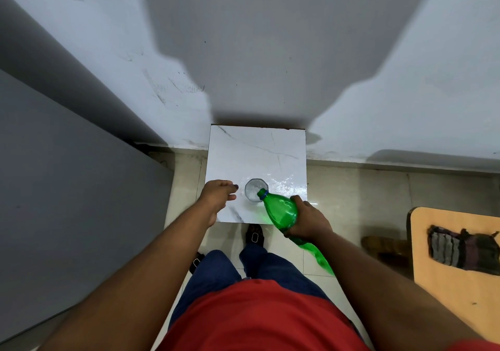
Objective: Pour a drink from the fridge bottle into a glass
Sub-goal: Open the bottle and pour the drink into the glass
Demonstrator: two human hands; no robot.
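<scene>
A green plastic bottle with a blue neck ring is tilted down to the left, its open mouth over the rim of a clear glass. My right hand grips the bottle around its middle. The glass stands upright on a small white marble-patterned table, near its front edge. My left hand rests at the table's front left corner, a short way left of the glass, fingers loosely curled and apart from the glass. Whether it holds anything, such as a cap, is hidden.
A grey fridge side fills the left. A white wall stands behind the table. A wooden chair seat with a folded dark cloth is at the right. My feet stand on the tiled floor.
</scene>
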